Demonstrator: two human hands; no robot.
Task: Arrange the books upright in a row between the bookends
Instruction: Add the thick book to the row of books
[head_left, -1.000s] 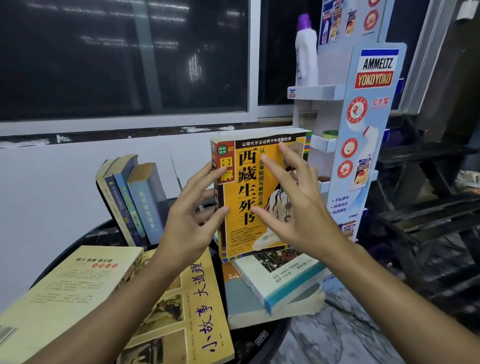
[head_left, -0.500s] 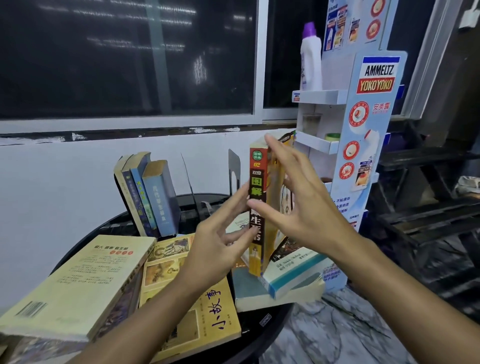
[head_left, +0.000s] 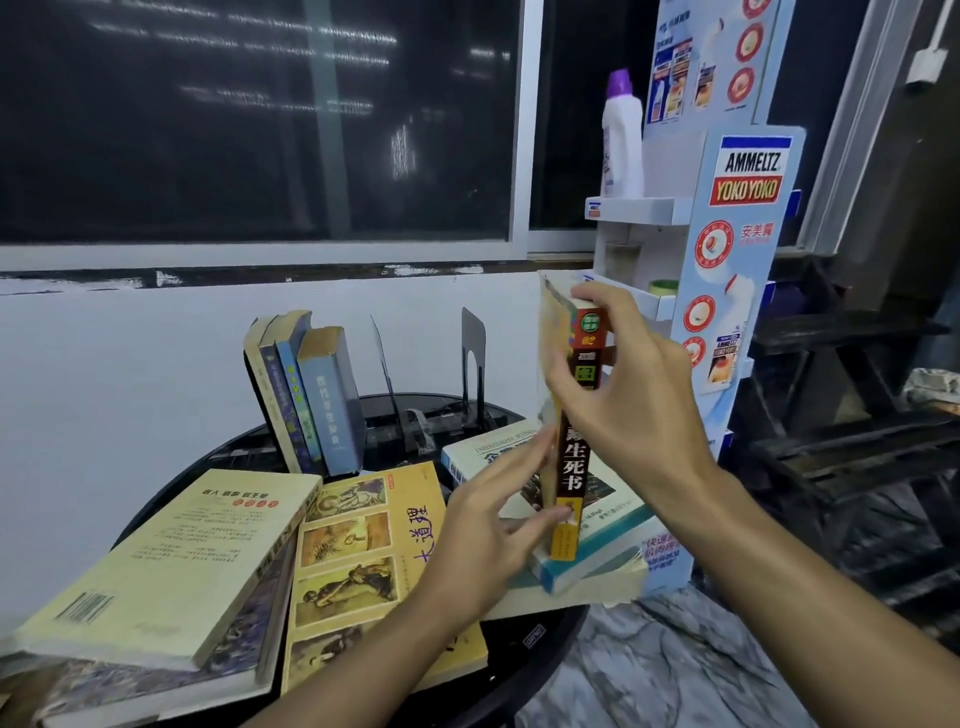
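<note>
An orange book with a dark spine (head_left: 574, 467) stands upright with its spine toward me, its foot resting on a stack of flat books (head_left: 592, 561) at the table's right. My right hand (head_left: 623, 395) grips its upper part. My left hand (head_left: 493, 525) touches its lower left edge with spread fingers. Three books (head_left: 306, 395) lean upright at the back left against the left bookend. Two dark metal bookends (head_left: 387, 374) (head_left: 474, 358) stand apart at the back of the round black table (head_left: 540, 639), with an empty gap between them.
A pale yellow book (head_left: 171, 566) and a yellow picture-cover book (head_left: 358, 566) lie flat at the front left. A blue-and-white cardboard display stand (head_left: 727, 291) with a white bottle (head_left: 621, 135) rises just right of the table. White wall and dark window lie behind.
The orange book has turned from cover-facing to spine-facing and shifted right over the flat stack. My left hand dropped from its side to its lower edge.
</note>
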